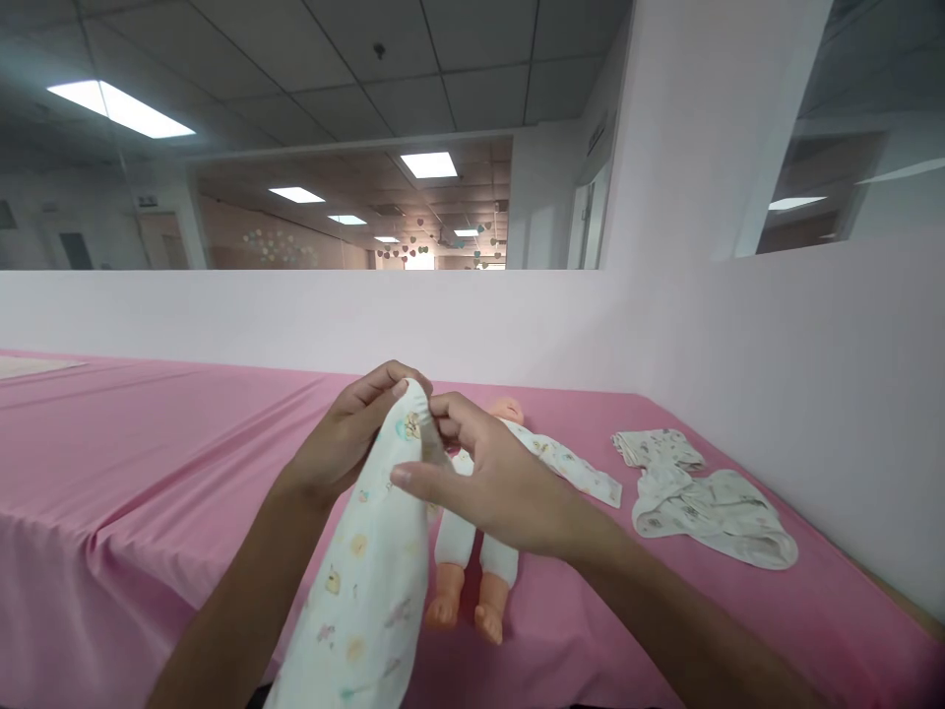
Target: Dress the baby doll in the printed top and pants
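Observation:
A white baby garment (369,571) with small coloured prints hangs upright close in front of me, its gathered edge at the top. My left hand (361,423) is closed on that upper edge, thumb in front and fingers behind. My right hand (494,473) grips the other side of the edge with bent fingers, its thumb held out across the fabric. Beyond my hands a baby doll (491,601) lies on its back, feet toward me. One printed sleeve (583,473) stretches out to its right. My hands and the garment hide much of the doll's body.
A pink sheet (184,423) covers the table. Another printed white baby garment (709,502) lies crumpled at the right, near the white wall (827,394). A pale cloth (36,366) lies at the far left. Behind the table runs a low wall (295,315) with windows above.

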`<state>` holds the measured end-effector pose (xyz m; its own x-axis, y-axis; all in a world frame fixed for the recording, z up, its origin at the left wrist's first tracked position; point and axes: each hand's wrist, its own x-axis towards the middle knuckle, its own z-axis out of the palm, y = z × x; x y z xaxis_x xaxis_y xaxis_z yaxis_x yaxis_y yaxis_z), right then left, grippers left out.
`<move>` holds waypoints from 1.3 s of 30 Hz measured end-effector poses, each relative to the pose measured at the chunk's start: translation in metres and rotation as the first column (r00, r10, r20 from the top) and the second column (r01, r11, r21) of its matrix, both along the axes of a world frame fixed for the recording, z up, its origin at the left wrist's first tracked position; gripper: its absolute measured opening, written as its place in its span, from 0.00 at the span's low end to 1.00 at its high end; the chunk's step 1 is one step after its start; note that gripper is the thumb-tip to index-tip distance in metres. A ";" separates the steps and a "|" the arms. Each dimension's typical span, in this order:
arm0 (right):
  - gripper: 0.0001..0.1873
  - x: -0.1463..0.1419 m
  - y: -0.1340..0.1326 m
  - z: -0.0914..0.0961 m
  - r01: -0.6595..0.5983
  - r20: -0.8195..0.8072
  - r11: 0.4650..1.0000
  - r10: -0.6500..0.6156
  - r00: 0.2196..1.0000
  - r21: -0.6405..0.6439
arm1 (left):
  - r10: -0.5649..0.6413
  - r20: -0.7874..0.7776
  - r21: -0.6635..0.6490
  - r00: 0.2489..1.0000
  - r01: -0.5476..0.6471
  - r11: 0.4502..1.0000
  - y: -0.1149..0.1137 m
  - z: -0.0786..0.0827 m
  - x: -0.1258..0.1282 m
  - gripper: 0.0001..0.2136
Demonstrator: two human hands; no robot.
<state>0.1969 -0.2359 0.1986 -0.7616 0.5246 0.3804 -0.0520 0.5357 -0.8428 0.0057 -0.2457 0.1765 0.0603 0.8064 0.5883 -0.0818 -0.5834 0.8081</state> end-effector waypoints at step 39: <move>0.11 0.065 0.052 0.030 0.185 0.155 0.982 -0.178 0.972 -0.027 | 0.018 -0.692 -0.046 0.722 -0.069 0.997 0.003 0.045 -0.017 0.10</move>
